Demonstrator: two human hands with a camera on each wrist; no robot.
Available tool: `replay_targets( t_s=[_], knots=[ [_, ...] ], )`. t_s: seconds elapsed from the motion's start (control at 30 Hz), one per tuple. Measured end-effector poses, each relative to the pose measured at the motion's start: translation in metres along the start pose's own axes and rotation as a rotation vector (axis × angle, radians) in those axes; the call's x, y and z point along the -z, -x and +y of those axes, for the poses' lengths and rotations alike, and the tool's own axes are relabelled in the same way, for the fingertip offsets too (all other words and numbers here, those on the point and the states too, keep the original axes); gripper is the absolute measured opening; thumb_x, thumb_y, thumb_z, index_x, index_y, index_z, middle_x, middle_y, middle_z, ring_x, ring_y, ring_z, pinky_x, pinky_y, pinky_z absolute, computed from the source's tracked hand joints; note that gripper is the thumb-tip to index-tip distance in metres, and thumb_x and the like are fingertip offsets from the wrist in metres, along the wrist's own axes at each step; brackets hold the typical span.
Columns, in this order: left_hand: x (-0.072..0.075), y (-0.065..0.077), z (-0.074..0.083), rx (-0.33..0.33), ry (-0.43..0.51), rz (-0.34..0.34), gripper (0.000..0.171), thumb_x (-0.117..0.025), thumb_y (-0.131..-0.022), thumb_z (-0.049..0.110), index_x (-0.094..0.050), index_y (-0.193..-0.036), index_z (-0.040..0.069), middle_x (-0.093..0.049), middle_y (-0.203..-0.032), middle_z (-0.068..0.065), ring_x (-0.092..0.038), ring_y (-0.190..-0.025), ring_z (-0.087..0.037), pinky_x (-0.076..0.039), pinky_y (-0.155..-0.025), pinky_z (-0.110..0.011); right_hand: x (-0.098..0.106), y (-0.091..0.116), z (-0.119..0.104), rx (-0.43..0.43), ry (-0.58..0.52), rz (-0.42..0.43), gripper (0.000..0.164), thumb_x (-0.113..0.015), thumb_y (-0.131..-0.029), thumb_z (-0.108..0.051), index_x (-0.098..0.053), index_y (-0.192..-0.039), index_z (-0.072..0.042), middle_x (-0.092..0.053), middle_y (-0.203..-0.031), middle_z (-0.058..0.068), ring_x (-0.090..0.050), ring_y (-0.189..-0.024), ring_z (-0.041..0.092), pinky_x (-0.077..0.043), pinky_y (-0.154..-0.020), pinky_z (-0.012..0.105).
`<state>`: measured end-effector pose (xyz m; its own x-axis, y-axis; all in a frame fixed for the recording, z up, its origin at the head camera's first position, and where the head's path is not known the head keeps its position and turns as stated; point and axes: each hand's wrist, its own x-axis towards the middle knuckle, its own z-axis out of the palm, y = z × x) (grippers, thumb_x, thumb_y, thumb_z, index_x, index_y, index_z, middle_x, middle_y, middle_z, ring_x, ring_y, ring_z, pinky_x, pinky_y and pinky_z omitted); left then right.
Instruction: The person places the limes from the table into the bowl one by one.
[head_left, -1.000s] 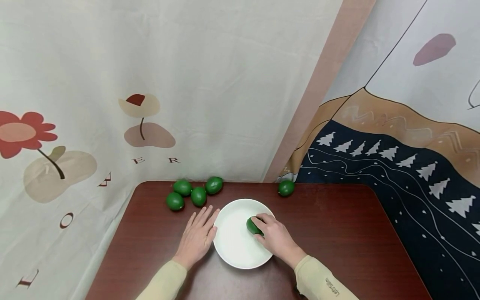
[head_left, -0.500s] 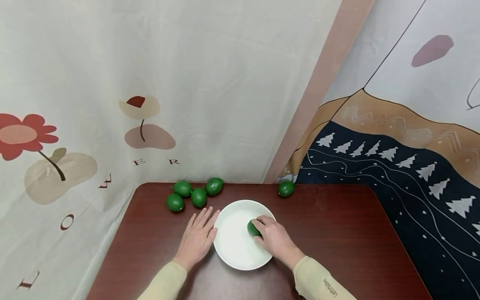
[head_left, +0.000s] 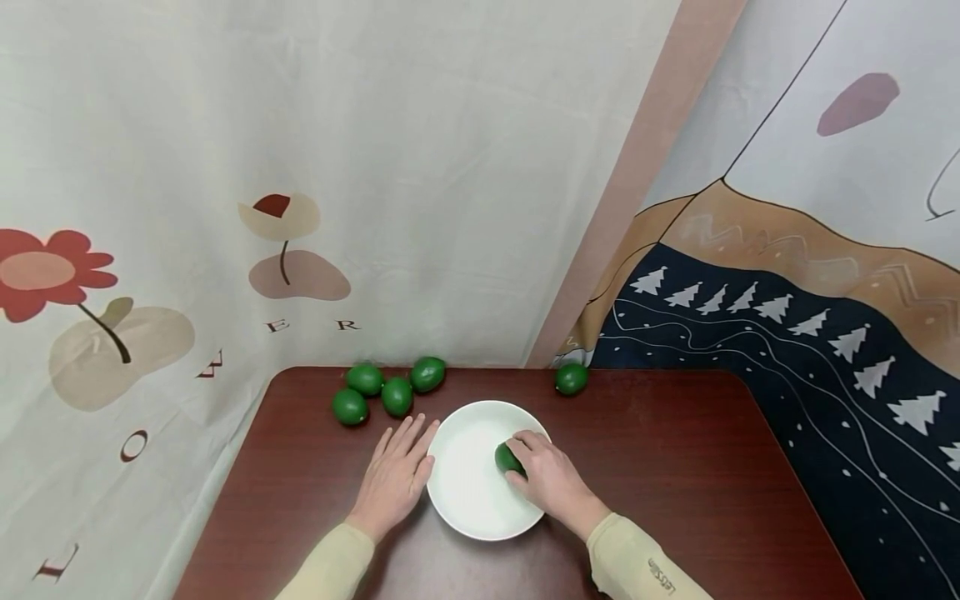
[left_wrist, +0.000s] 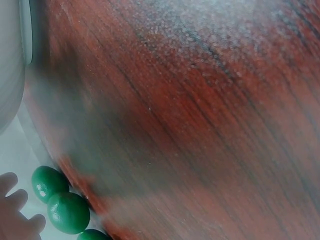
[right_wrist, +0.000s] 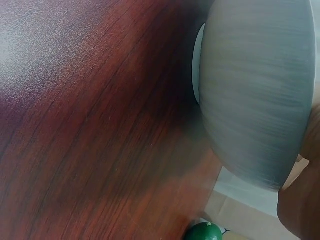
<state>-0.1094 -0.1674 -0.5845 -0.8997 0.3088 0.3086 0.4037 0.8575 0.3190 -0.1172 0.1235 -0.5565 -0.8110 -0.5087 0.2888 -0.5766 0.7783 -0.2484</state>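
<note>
Over the right half of a white bowl [head_left: 480, 508], my right hand [head_left: 553, 477] grips a green lime [head_left: 507, 458] between thumb and fingers, and its palm hides part of the fruit. My left hand [head_left: 393, 475] lies with straight fingers at the bowl's left side, fingertips pointing away and thumb close to the rim. In the left wrist view, fingertips [left_wrist: 19, 200] show beside green limes [left_wrist: 69, 212]. The right wrist view shows the bowl's outer wall [right_wrist: 255, 95] with a part of my right hand [right_wrist: 302, 200] at its rim.
Several limes [head_left: 397, 396] sit grouped at the back left of the dark red wooden table [head_left: 660, 467]. Another lime [head_left: 572, 378] sits alone at the back edge, right of the bowl. A printed curtain [head_left: 435, 183] hangs right behind the table.
The head view has shifted very slightly. Both hands keep nearly the same places; the right hand still holds the lime in the bowl.
</note>
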Motion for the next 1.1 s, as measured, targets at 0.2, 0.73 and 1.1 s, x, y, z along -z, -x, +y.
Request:
replay_targets(
  t_s=[0.2, 0.73, 1.1],
  knots=[
    [-0.002, 0.001, -0.001, 0.006, -0.001, 0.000, 0.051, -0.052, -0.105, 0.032, -0.051, -0.154, 0.018, -0.049, -0.157, -0.012, -0.041, -0.149, -0.033, -0.030, -0.118, -0.060, 0.001, 0.001, 0.001, 0.021, -0.011, 0.019, 0.040, -0.085, -0.085, -0.022, -0.072, -0.119, -0.006, -0.066, -0.119, 0.010, -0.065, -0.109, 0.024, -0.060, -0.085, 0.037],
    [-0.001, -0.001, 0.000, 0.001, -0.004, 0.009, 0.051, -0.053, -0.104, 0.031, -0.052, -0.154, 0.017, -0.050, -0.156, -0.013, -0.041, -0.148, -0.034, -0.031, -0.118, -0.060, 0.015, 0.002, 0.011, 0.055, -0.056, 0.188, 0.037, -0.082, -0.087, -0.012, -0.071, -0.122, -0.005, -0.067, -0.120, 0.009, -0.067, -0.110, 0.023, -0.060, -0.088, 0.036],
    [0.000, -0.001, 0.000, 0.007, 0.007, 0.007, 0.051, -0.053, -0.105, 0.031, -0.053, -0.153, 0.017, -0.050, -0.156, -0.014, -0.042, -0.148, -0.034, -0.031, -0.118, -0.061, 0.032, -0.001, 0.028, -0.020, -0.059, 0.253, 0.041, -0.081, -0.087, -0.011, -0.070, -0.126, -0.004, -0.067, -0.123, 0.011, -0.066, -0.112, 0.026, -0.060, -0.089, 0.040]
  ],
)
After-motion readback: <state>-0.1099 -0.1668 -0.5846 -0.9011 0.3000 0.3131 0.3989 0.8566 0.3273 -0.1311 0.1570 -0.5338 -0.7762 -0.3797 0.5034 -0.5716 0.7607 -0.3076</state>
